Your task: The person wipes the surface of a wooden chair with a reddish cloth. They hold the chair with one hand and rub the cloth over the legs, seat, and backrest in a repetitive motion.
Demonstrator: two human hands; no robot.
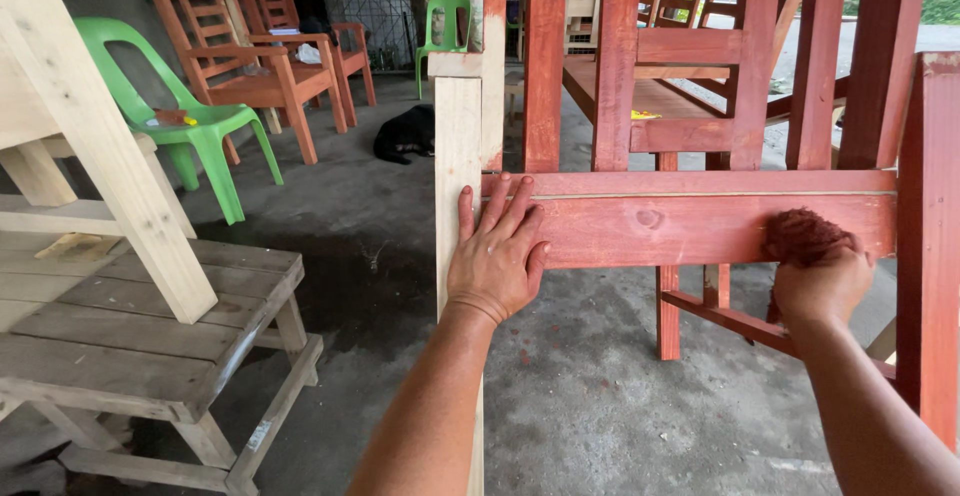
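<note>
1. My left hand (497,261) lies flat, fingers spread, across the joint where the bare pale upright (458,171) meets the red-stained rail (700,218). Nothing is gripped there; it's just pressing to steady the frame.
2. My right hand (822,284) has its grip closed around a dark reddish wad (800,234) (looks like a stain-soaked rag or sponge, hard to say which), and the wad sits against the face of the rail near its right end.
3. To do this well, I'd rub along the grain in long, even passes and keep the bracing hand off any wet patch.
4. The upright under my left palm looks unstained, so mind the edge there.
5. Hard to see: my right fingers are mostly hidden behind the wad, the frame's lower legs are cut off, and the dark shape on the floor (405,134) near the green plastic chair (175,116) is too dim to identify.
</note>
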